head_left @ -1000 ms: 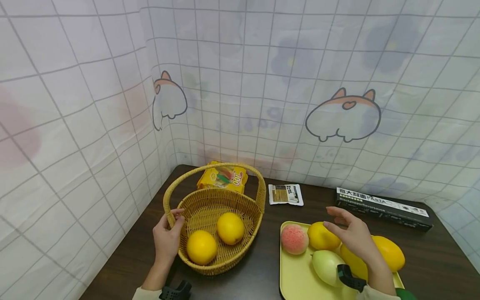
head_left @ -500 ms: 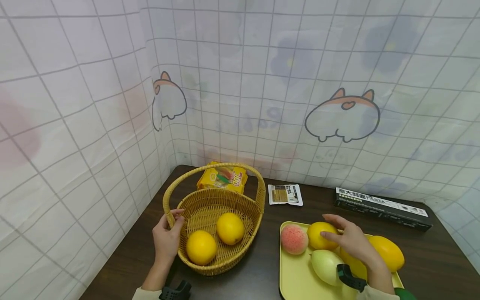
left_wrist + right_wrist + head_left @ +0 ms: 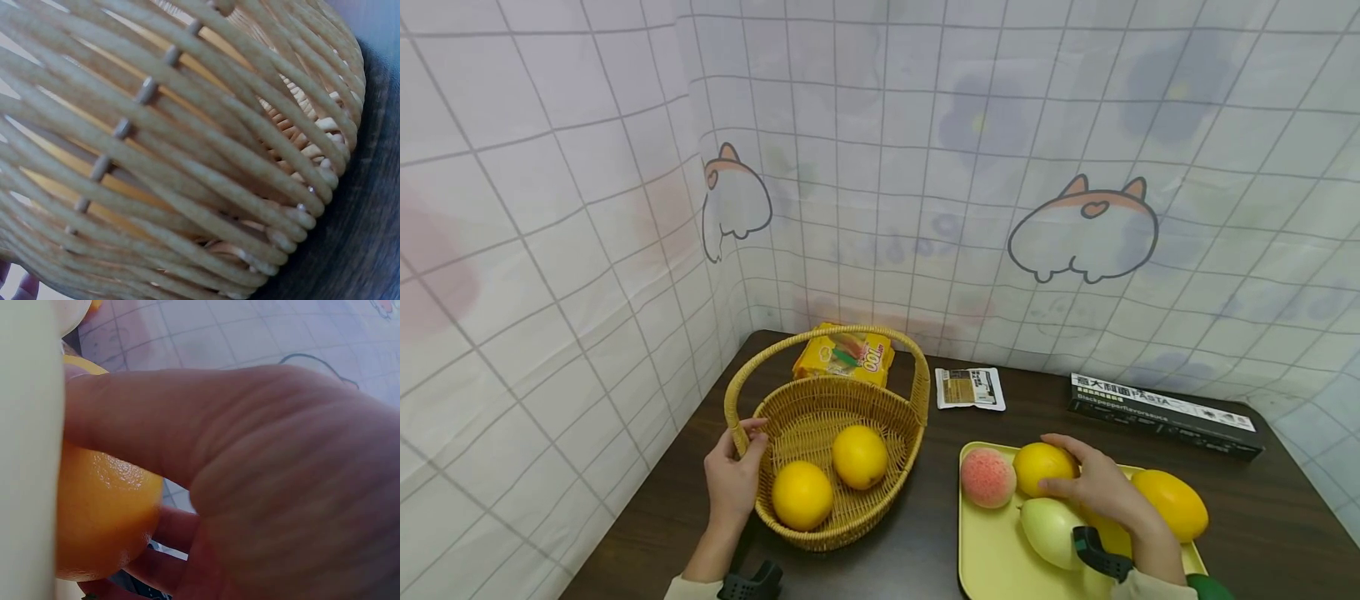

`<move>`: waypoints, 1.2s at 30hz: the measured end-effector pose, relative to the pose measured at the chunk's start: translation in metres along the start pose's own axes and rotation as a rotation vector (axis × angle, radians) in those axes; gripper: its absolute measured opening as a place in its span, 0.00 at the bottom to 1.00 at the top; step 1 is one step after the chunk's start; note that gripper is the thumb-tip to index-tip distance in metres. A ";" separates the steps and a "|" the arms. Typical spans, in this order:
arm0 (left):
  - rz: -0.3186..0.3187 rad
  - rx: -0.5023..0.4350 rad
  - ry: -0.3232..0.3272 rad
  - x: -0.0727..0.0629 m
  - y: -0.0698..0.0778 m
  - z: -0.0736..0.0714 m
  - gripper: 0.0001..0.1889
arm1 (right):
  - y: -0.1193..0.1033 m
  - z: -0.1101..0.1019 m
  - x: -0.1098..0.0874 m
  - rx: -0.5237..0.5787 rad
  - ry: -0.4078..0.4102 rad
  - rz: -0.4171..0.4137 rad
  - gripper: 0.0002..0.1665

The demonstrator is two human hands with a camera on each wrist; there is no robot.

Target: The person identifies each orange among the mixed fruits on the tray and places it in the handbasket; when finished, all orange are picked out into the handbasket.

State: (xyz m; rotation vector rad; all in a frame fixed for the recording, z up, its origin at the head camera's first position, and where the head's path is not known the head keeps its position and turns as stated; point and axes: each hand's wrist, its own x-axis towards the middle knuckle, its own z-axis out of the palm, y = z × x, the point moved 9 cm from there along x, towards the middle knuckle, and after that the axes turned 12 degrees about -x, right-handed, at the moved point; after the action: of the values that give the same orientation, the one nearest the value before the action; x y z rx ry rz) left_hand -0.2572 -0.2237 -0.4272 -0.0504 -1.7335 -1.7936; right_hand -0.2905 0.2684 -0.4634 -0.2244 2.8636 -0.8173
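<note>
Dark desk (image 3: 917,521), gridded cloth (image 3: 880,167) bkgd. R hand (image 3: 1099,485) part-curled rnd yellow fruit (image 3: 1034,467); basket (image 3: 835,398) well to fruit's L, L hand (image 3: 734,475) gripping handle (image 3: 921,387).

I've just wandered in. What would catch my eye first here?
Probably the big wicker basket at left on the dark table, two oranges inside, the left hand gripping its handle. Next, the yellow tray at right, where the right hand clasps another orange beside a pink peach. Behind, cartoon corgi rumps decorate the gridded cloth.
</note>
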 end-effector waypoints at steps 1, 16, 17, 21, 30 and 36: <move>0.002 0.000 0.000 0.000 0.000 0.000 0.09 | 0.000 0.001 0.000 0.004 0.001 -0.001 0.48; -0.009 0.001 0.008 0.000 0.001 0.001 0.08 | -0.001 0.004 0.001 0.006 -0.005 -0.022 0.50; -0.008 0.004 0.009 0.000 0.001 0.001 0.08 | -0.002 0.004 0.001 -0.002 -0.003 -0.028 0.50; -0.008 0.011 0.012 0.000 0.001 0.000 0.08 | -0.003 0.004 0.003 -0.033 0.014 -0.033 0.50; -0.015 0.001 0.010 -0.001 -0.002 -0.001 0.09 | -0.007 0.006 0.003 -0.064 0.024 -0.046 0.49; -0.014 0.001 0.003 0.000 -0.001 0.000 0.08 | -0.010 -0.001 0.000 -0.094 0.078 -0.043 0.47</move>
State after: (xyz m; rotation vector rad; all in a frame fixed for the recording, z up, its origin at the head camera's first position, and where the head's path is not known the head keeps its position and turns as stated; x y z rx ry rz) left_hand -0.2578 -0.2236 -0.4282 -0.0358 -1.7362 -1.8019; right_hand -0.2900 0.2608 -0.4576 -0.2729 2.9833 -0.7148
